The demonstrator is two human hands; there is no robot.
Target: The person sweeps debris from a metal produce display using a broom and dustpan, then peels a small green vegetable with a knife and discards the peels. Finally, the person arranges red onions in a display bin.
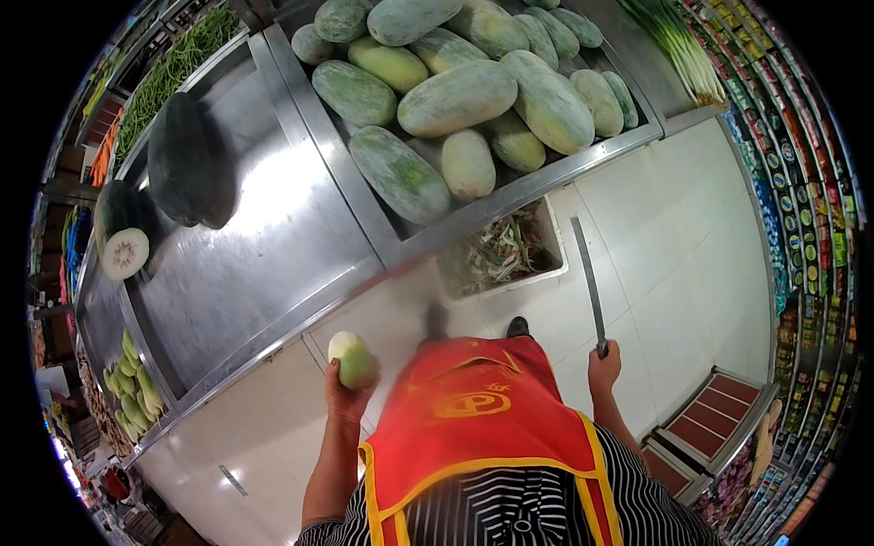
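My left hand [348, 396] grips a rounded green vegetable [353, 362], pale at its top end; its exact kind is unclear. It is held up over the floor, beside the front edge of the metal display counter [273, 211]. On the other side of my body, my right hand [604, 365] is closed around the dark handle of a long, narrow-bladed knife [588, 280]. The blade points away from me over the tiled floor, apart from the vegetable. Between the hands hangs my red apron [471, 437] with yellow trim.
Wax gourds [457, 99] fill a counter bay ahead. Below its edge, a white bin [563, 256] holds vegetable scraps [509, 249]. Dark gourds [181, 160], one cut [124, 252], lie at left. Packed shelves [806, 205] and a low stand [713, 409] stand at right.
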